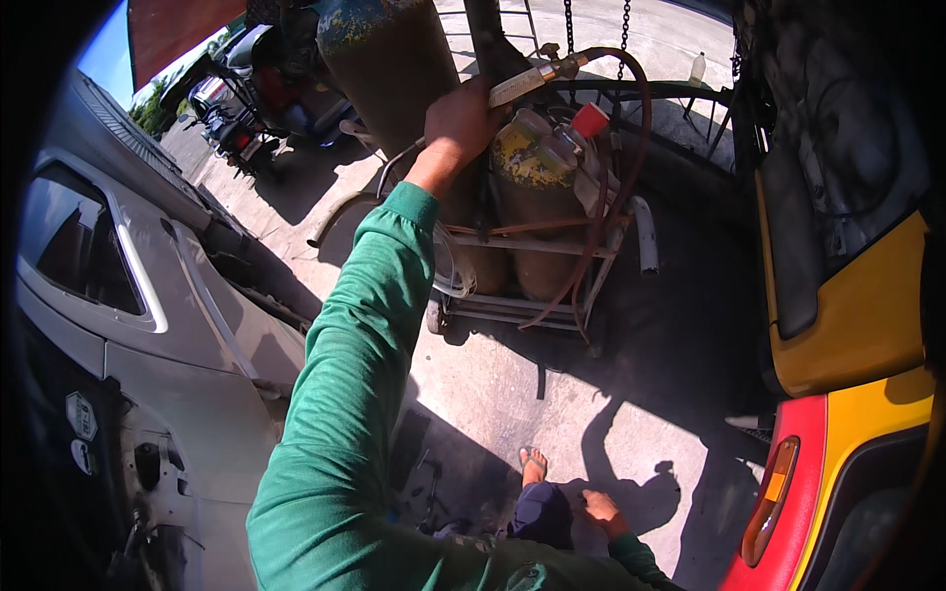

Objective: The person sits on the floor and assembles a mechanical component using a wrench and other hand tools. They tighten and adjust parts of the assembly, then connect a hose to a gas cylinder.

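Note:
My left hand (461, 123) is closed around the light-coloured handle of a gas torch (517, 87), out at arm's length in front of me. Brass valves sit at the torch's right end, where a reddish-brown hose (645, 108) loops away and down. A thin bent tube comes out to the left of my wrist. Just below the torch stands a gas cylinder (532, 163) with flaking yellow paint; a red-ended fitting (589, 120) and a pale cloth are at its top. Low beside my leg, my right hand (603, 512) hangs with its fingers loosely apart, holding nothing visible.
A wheeled metal cart (512, 313) carries the cylinders, including a taller dark one (389, 84). On the left is a pale car body (207, 364); on the right, a red and yellow vehicle (803, 483). Motorcycles (261, 98) stand far left. Chains (624, 30) hang behind the cart.

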Available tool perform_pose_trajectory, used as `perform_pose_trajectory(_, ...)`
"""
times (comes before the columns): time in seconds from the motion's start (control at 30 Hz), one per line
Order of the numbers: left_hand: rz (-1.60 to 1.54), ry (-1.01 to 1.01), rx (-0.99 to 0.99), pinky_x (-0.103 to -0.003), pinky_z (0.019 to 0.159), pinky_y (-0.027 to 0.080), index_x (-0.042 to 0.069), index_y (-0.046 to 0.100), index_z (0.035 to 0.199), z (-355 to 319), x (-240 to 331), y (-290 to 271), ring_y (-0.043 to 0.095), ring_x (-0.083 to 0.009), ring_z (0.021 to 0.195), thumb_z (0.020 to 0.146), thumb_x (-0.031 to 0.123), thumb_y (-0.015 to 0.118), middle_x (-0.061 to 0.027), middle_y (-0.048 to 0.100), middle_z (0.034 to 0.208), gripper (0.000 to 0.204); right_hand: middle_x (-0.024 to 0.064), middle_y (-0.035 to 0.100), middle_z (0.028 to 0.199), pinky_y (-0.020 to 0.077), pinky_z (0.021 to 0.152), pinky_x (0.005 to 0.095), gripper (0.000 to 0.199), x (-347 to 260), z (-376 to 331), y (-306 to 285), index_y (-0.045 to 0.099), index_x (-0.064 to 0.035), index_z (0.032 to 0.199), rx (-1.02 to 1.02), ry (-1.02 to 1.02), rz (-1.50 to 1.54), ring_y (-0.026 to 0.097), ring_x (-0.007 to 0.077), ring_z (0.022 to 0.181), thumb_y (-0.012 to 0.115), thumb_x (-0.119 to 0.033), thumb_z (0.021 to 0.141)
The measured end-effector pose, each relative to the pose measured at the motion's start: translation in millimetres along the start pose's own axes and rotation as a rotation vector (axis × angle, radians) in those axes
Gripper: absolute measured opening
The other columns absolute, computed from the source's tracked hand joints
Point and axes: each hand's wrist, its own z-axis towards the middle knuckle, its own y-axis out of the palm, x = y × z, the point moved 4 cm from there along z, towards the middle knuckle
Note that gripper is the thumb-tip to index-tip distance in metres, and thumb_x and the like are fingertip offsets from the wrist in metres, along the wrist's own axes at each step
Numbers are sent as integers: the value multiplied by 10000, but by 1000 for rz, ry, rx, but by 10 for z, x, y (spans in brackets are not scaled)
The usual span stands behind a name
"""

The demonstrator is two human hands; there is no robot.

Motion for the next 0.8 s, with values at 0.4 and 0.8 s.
perform_pose_trajectory(0.4, -286, 213, -369, -429, 634, 500, 109, 638, 993, -2621, 535, -2069, 632, -315, 756, 683, 282, 827, -64, 582, 854, 402, 196, 653, 1122, 530, 877, 380, 567, -3826, -1122, -3406, 570, 5, 1300, 245, -976, 303, 677, 279, 1013, 731, -375, 911)
perform_pose_trajectory(0.8, -452, -98, -570, -428, 791, 417, 166, 629, 865, -5475, 935, -2104, 638, -222, 910, 733, 352, 787, -1, 604, 852, 277, 106, 701, 852, 517, 677, 299, 266, -3502, -1302, -909, 570, 12, 1071, -141, -392, 258, 631, 134, 744, 734, -116, 905)
